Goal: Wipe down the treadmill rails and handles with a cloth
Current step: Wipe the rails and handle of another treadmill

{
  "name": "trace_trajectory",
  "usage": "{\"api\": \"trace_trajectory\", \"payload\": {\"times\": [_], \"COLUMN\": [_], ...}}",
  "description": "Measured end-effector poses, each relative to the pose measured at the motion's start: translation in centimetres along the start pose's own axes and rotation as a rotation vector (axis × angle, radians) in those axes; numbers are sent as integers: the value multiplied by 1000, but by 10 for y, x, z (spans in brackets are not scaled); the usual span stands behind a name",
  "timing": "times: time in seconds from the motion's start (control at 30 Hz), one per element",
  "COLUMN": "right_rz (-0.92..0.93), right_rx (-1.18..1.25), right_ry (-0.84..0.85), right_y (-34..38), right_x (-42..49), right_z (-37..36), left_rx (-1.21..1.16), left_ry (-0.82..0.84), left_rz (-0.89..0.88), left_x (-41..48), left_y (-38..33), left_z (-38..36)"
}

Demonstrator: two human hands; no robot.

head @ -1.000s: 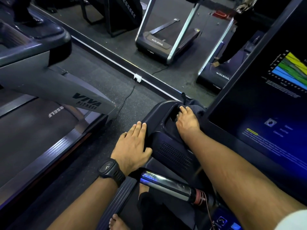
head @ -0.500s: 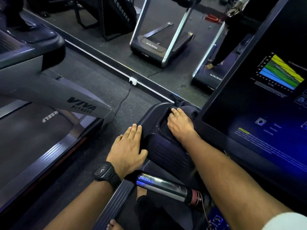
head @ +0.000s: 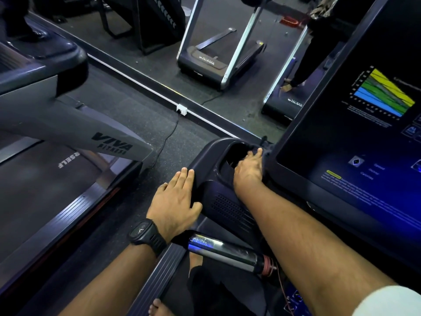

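Fingers [head: 257,154] extended, right hand [head: 248,173] pressing console [head: 210,153]

Right hand [head: 248,171] is pressing a dark cloth [head: 226,176] onto the black plastic treadmill console [head: 227,208], left hand [head: 175,199] lying flat beside.

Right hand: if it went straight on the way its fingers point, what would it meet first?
Most likely the screen frame. The right hand points up and right across the cup holder, and its fingertips are already near the frame's lower corner. Depth there is unclear.
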State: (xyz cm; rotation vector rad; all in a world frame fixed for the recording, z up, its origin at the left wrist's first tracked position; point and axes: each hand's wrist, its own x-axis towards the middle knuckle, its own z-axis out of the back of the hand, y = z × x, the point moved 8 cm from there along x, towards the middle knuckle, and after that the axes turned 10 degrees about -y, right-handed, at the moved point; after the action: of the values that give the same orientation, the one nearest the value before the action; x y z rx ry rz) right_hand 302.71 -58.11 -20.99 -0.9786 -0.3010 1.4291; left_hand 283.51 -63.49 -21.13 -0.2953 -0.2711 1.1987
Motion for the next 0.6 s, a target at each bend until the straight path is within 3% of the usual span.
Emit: {"api": "trace_trajectory", "payload": {"times": [0.13,0.23,0.3,0.43,0.6], "right_rz": [-205,-440,-516,-627,-502], "right_rx": [288,751,927,1171,1315], "right_ry": [-173,-320,-349,-301,-99], "right_y": [-22,-46,-41,-24,-31], "right_x": [-3,-5,-4,10,14], "right_z": [26,33,30,22,22], "left_rx": [0,-6,-6,0,11], "left_ry": [0,-1,-12,-15,-2], "left_rz": [-5,-1,3,4,-6], "left_x": [0,1,1,3,3], "left_y": [-1,1,1,0,1], "left_z": [0,-1,-2,-3,-6]}}
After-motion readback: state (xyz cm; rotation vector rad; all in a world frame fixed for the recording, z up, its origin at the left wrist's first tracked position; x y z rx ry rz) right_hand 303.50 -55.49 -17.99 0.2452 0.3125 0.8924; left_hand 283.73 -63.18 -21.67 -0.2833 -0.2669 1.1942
